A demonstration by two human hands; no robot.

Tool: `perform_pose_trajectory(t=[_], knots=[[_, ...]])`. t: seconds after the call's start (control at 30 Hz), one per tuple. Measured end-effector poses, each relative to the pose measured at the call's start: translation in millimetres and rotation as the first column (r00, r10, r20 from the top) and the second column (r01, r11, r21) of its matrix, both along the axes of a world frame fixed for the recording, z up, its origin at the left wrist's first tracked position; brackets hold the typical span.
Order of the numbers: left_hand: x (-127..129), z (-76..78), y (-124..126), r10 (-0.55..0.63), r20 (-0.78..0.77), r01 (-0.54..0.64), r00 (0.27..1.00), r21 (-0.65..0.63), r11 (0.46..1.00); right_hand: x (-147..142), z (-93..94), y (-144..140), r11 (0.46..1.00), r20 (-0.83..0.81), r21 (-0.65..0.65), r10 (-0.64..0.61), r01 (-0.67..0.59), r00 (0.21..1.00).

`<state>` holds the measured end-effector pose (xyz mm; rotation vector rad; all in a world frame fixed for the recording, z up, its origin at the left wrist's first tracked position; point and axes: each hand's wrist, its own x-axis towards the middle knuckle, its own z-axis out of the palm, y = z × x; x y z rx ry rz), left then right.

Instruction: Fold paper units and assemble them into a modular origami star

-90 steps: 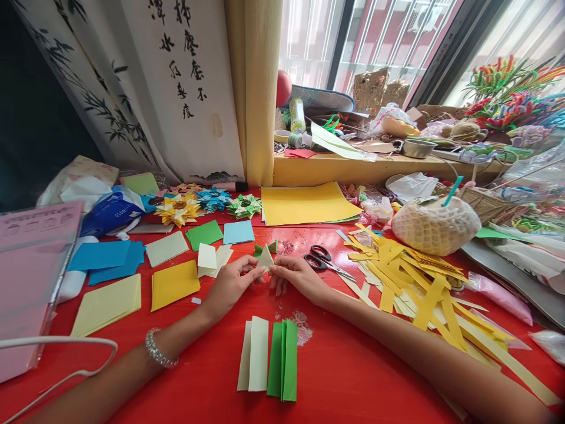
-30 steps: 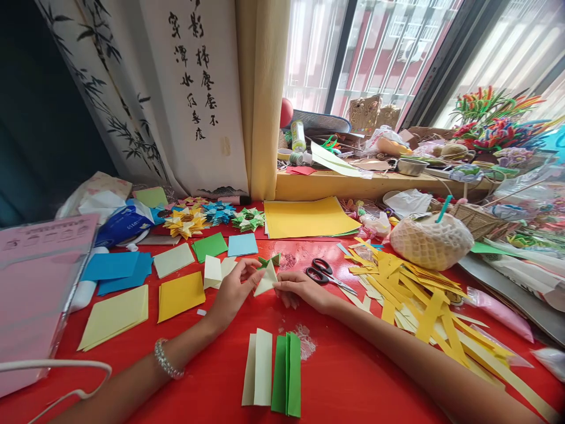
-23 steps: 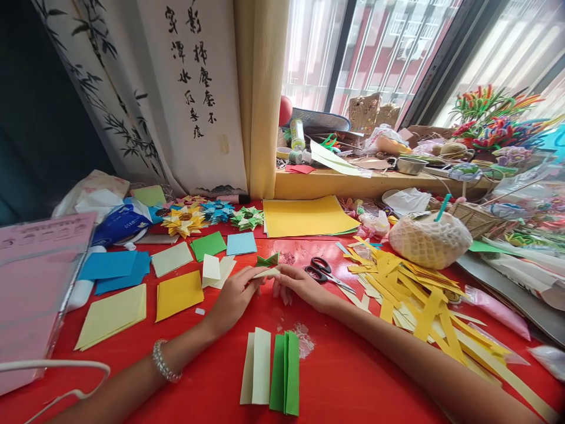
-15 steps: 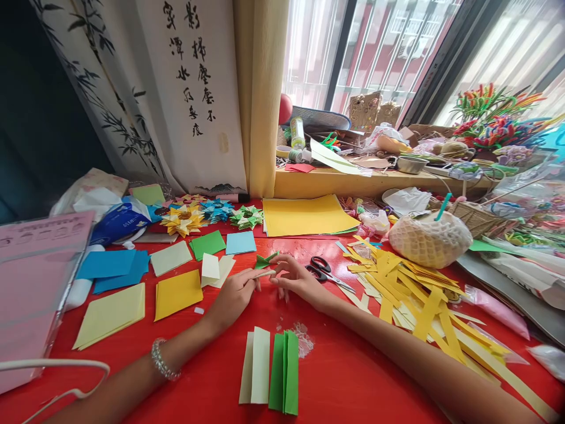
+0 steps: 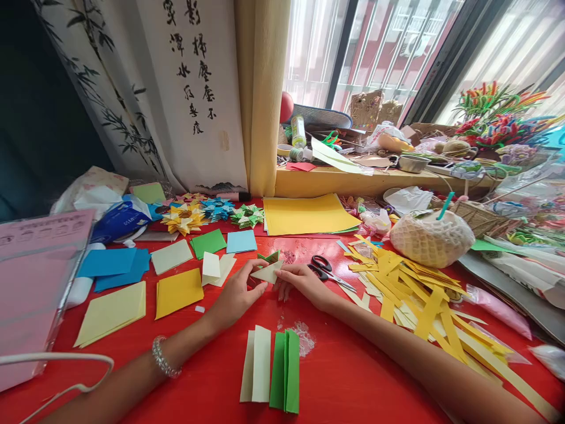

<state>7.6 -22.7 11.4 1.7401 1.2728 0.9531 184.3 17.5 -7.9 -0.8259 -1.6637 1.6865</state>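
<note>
A small cream folded paper, pointed at its left end, is held up between my hands. My right hand pinches its right corner between thumb and fingers. My left hand curls round its left side, thumb below and fingers behind, partly hidden by the paper. Just behind it lies a green folded paper. Nearer to me, creased cream papers and creased green papers stand side by side on the red table.
Right of my hands lie black-handled scissors and a heap of yellow paper strips. Paper squares in yellow and blue lie left. Folded paper stars and large yellow sheets sit behind; a net-wrapped coconut stands right.
The cream folded paper has turned from nearly edge-on to show its flat triangular face. My right hand has closed on its right corner, and my left fingers have spread round it.
</note>
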Motion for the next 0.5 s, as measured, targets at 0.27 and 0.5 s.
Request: perform_pose_trajectory(t=[0.27, 0.5], knots=[[-3.3, 0.8, 2.5, -0.027, 0.053, 0.028, 0.998, -0.007, 1.0, -0.6, 5.4, -2.1, 1.0, -0.063, -0.024, -0.006, 0.005, 0.998], [-5.3, -6.8, 7.0, -0.022, 0.07, 0.024, 0.997, -0.034, 0.999, 0.0, 5.2, -1.9, 1.0, -0.125, 0.021, 0.016, -0.014, 0.992]])
